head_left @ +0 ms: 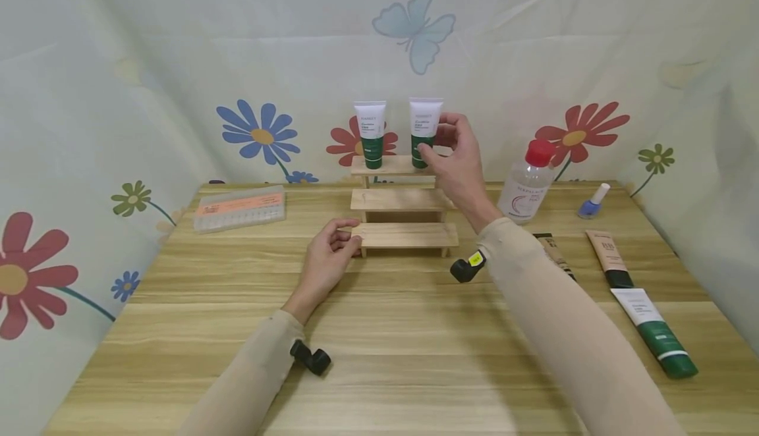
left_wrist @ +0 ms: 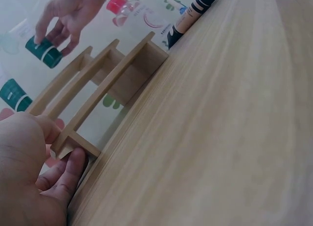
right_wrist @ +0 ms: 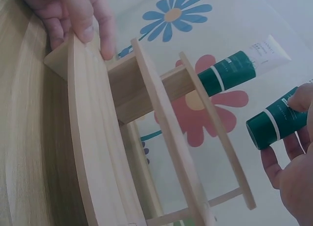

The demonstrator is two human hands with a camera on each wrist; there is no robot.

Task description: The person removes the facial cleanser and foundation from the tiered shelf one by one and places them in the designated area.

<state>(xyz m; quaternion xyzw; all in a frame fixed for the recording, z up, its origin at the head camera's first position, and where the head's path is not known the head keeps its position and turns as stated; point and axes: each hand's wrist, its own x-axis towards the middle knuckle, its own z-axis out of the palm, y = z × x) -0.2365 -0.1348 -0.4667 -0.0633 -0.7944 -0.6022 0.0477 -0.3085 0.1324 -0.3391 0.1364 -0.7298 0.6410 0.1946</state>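
While it stands cap-down on the top step of the small three-step wooden rack (head_left: 403, 200), the white-and-green cosmetic tube (head_left: 424, 132) is pinched near its green cap by the thumb and fingers of the right hand (head_left: 456, 159), with the remaining fingers curled behind it. Just beside it, on the same top step, a second white-and-green tube (head_left: 371, 134) stands upright on its cap, apart from the first. The left hand (head_left: 329, 258) rests on the wooden surface (head_left: 385, 330) at the left end of the rack's lowest step, its fingers curled round the end of that board and the thumb against its edge. To the right of the rack stands a clear plastic bottle with a red cap (head_left: 529, 182), and further right a small blue nail polish bottle with a white cap (head_left: 592, 201). Nearer on the right lie a beige tube with a black cap (head_left: 608, 258), a dark-and-beige tube (head_left: 554, 253) partly hidden by the right sleeve, and a third white-and-green tube lying flat (head_left: 654, 332). Left of the rack lies a flat clear plastic box with an orange label (head_left: 240, 209). Behind everything hangs a pale flower-printed cloth (head_left: 178, 60).
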